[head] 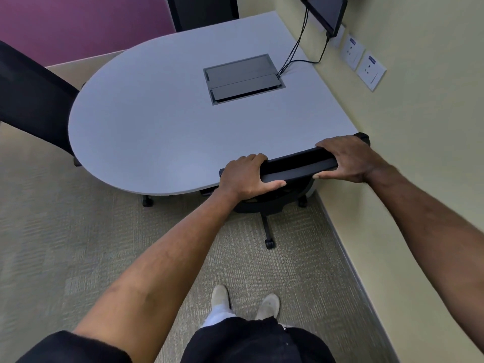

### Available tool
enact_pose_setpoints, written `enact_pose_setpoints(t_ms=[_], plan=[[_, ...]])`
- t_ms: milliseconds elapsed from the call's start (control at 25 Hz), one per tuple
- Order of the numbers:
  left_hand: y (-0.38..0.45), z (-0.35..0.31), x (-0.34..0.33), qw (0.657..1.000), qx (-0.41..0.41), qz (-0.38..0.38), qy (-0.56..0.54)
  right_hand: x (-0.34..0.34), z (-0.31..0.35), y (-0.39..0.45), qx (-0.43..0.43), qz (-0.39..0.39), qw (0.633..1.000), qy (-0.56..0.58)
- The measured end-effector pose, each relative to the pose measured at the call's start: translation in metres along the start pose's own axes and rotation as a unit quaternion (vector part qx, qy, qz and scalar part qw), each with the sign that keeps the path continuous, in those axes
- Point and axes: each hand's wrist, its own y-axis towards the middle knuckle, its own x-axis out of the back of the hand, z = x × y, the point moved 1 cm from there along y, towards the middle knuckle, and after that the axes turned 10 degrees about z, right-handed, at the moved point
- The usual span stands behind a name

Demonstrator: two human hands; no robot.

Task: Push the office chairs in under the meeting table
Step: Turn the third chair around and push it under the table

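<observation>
A grey meeting table point(157, 121) with a rounded end stands against the right wall. A black office chair point(296, 163) sits at its near edge, the seat mostly hidden under the tabletop, one wheeled leg sticking out toward me. My left hand point(246, 176) and my right hand point(345, 158) both grip the top of its backrest. A second black chair point(31, 98) stands at the table's left end, its backrest close to the rounded edge. A third dark chair back point(204, 11) shows at the far side.
A grey cable hatch point(242, 78) is set into the tabletop, with black cables point(298, 48) running up to a wall screen point(327, 11). Wall sockets point(362, 61) line the right wall. Beige carpet point(65, 244) covers the floor; my feet stand behind the chair.
</observation>
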Motion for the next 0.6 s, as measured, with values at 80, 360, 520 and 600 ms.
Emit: enact_pose_setpoints(t_ms=[80, 360, 520, 600], plan=[[0.001, 0.001, 0.001, 1.000, -0.016, 0.022, -0.006, -0.001, 0.004, -0.008, -0.031, 0.008, 0.999, 0.007], [0.006, 0.008, 0.008, 0.998, -0.023, 0.050, -0.020, 0.000, 0.038, -0.023, -0.110, -0.017, 0.991, 0.074], [0.009, 0.020, 0.016, 0.998, 0.010, 0.056, -0.030, -0.003, 0.053, -0.017, -0.170, -0.040, 0.980, 0.095], [0.010, 0.026, 0.025, 0.998, 0.017, 0.057, -0.026, -0.001, 0.057, -0.014, -0.187, -0.041, 0.976, 0.100]])
